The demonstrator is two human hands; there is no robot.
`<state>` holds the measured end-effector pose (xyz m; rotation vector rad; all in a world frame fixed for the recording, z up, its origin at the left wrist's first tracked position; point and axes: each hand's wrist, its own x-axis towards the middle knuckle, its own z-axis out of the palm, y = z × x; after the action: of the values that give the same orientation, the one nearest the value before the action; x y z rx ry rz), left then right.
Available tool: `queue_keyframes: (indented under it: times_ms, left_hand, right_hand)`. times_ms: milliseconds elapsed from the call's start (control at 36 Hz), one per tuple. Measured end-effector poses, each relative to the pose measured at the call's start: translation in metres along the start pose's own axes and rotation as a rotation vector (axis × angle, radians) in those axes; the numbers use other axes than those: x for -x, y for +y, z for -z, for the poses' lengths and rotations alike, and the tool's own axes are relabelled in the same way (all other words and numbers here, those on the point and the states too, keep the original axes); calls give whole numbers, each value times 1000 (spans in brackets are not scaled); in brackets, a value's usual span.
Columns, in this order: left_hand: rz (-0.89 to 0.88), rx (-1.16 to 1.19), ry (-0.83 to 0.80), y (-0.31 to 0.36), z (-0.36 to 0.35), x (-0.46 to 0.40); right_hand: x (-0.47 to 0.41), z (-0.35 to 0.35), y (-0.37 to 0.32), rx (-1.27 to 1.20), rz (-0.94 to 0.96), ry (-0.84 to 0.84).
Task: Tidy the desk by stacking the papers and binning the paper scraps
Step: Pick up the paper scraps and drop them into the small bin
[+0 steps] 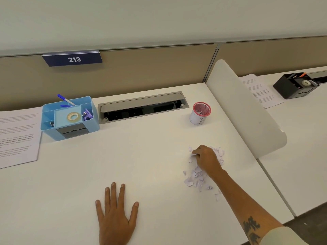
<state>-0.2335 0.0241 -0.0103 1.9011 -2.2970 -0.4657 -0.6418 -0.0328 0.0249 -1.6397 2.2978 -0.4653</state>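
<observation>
Right hand (206, 159) curled over paper scraps (198, 175), pinching some, near-right on worktop (150, 156). Left hand (115, 211) flat, fingers spread, empty.

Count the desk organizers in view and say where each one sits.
2. A blue desk organizer sits at the back left of the near desk; a black desk organizer sits on the neighbouring desk, far right. Others may lie out of view.

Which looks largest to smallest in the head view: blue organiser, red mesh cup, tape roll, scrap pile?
1. Light blue plastic desk organiser
2. Pile of crumpled white paper scraps, nearer the camera and partly hidden, so unsure
3. Red mesh cup
4. Cream tape roll
</observation>
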Motion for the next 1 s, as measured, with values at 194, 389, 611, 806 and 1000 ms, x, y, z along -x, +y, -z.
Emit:
queue_keyframes:
  times_ms: [194,389,611,806,1000]
  left_hand:
    - [-1,10,4,1,0,-2]
    - [11,15,4,2,0,-4]
    - [30,-1,-3,4,-2,-8]
    - [33,-5,18,5,-3,-10]
    - [29,-6,-1,3,-2,-9]
  right_hand:
    - [-34,49,-3,-207,-186,77]
    - [-93,93,-8,-562,-360,210]
    - [-162,117,-15,-559,-338,380]
    - [-187,110,-14,-407,-277,370]
    - [-188,93,-10,-351,-293,298]
